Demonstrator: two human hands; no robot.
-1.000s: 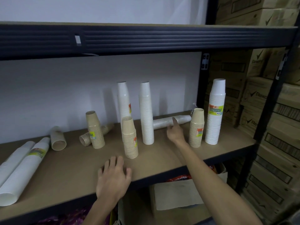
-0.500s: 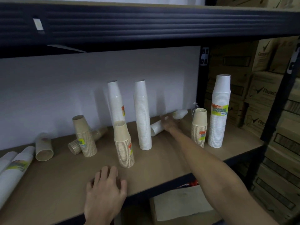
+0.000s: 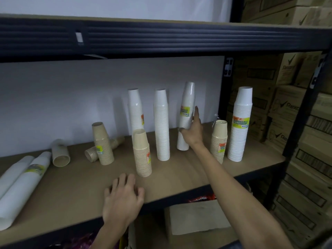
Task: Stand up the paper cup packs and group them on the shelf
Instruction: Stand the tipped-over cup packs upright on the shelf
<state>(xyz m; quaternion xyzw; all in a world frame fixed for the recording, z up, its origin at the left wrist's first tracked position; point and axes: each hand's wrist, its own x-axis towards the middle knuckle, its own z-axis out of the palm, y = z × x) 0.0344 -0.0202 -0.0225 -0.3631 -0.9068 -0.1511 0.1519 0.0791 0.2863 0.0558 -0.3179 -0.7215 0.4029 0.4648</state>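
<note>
My right hand [image 3: 192, 131] grips a tall white cup pack [image 3: 186, 108] with a yellow label, holding it nearly upright with its base on the wooden shelf [image 3: 80, 187]. Two more tall white packs [image 3: 162, 126] [image 3: 135, 108] stand to its left. A wide white pack [image 3: 240, 126] stands at the right beside a brown pack [image 3: 218, 141]. Brown packs [image 3: 142, 153] [image 3: 102, 143] stand further left. A brown pack [image 3: 109, 147] lies behind, a short pale one [image 3: 60, 153] lies nearby, and two white packs [image 3: 23, 184] lie at far left. My left hand [image 3: 124, 198] rests flat on the shelf's front edge.
A dark metal upper shelf beam [image 3: 161, 36] hangs low over the packs. A black upright post [image 3: 224, 97] stands at the back right. Cardboard cartons [image 3: 305, 123] are stacked to the right. A cardboard box [image 3: 195, 218] sits under the shelf.
The white pack that lay at the back has been gripped by my right hand and tipped up to near vertical. My left hand stayed on the shelf edge.
</note>
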